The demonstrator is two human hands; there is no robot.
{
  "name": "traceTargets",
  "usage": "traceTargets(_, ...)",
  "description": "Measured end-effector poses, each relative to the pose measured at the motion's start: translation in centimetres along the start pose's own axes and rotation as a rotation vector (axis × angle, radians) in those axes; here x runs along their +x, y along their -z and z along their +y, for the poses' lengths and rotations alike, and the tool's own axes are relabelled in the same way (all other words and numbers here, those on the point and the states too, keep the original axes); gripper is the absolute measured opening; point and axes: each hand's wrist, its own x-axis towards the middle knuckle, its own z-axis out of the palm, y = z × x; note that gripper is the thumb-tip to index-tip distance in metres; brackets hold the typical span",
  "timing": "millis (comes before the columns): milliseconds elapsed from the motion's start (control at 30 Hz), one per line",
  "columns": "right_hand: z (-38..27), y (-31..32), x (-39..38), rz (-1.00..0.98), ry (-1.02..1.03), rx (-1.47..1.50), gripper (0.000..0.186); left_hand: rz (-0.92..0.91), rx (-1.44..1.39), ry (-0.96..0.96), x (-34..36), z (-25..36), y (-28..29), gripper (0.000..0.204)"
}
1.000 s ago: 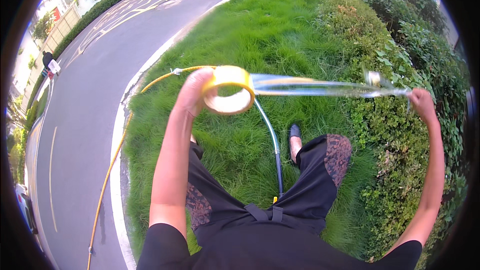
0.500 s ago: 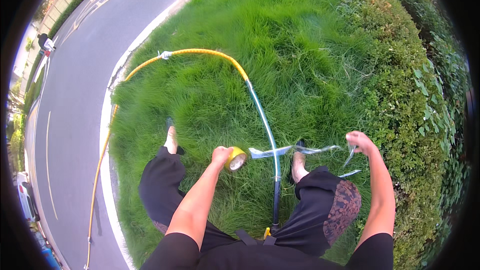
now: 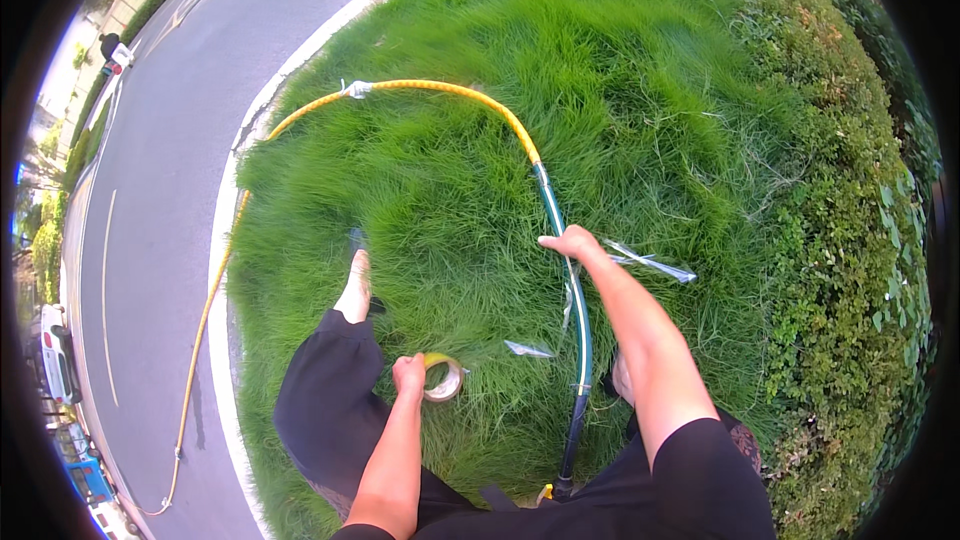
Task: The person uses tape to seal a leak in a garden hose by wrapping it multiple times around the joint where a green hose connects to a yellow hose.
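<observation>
My left hand (image 3: pixel 408 377) is closed on the edge of a yellowish roll of clear packing tape (image 3: pixel 457 386), held over the grass between my legs. Farther off and to the right, my right hand (image 3: pixel 572 242) is closed round the green, white-striped part of a hose (image 3: pixel 582 340), with a thumb or finger pointing left. Clear tape (image 3: pixel 569 302) hangs along the hose below that hand. Another crumpled strip of tape (image 3: pixel 655 265) stretches out to the right, behind the wrist. A short tape piece (image 3: pixel 528 350) shows over the grass between my hands.
A yellow hose section (image 3: pixel 430 86) arcs left across the grass, with a whitish wrapped joint (image 3: pixel 357 89), then runs down past the white kerb (image 3: pixel 222 340) onto the road (image 3: pixel 150 240). A hedge (image 3: pixel 820 270) borders the right. Parked vehicles (image 3: pixel 60 355) stand far left.
My right hand has moved left from beside the hedge onto the hose. The tape strip no longer stretches across the hose to it. My left hand with the roll has lowered slightly toward me.
</observation>
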Motion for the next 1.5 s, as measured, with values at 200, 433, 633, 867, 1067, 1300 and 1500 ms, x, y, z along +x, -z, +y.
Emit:
traceTargets(200, -1.2, -2.5, -5.6, 0.394, 0.056, 0.103, 0.053, 0.079, -0.063, -0.134, -2.5, 1.1, 0.7, 0.028)
traceTargets(433, -4.6, -2.0, -19.8, 0.543, 0.691, -0.133, 0.036, -0.391, -0.923, -0.378, -4.2, 14.7, 5.5, 0.045)
traceTargets(633, -2.6, -7.7, -28.9, 0.558, 0.826, -0.260, 0.027, -1.549, -1.996, -0.575, -9.6, 20.1, 14.4, 0.072)
traceTargets(867, 2.0, -6.0, -28.1, 0.587, 0.929, -0.255, 0.032, -1.380, -1.769, -0.996, -19.8, 16.6, 19.1, 0.070)
traceTargets(1067, -0.7, -4.4, -31.5, 0.492, 0.969, -0.424, 0.046, -1.170, -1.681, -0.906, -20.0, 16.4, 17.7, 0.036)
traceTargets(1300, 15.2, 2.9, -16.9, 0.365, 0.466, -1.064, 0.033, -0.962, -1.012, -0.900, -22.1, 20.2, 21.1, 0.033)
traceTargets(1500, -0.6, 2.5, -35.2, 0.221, 0.530, -1.447, 0.008, -0.770, -0.762, -0.842, -15.3, 17.6, 23.8, 0.039)
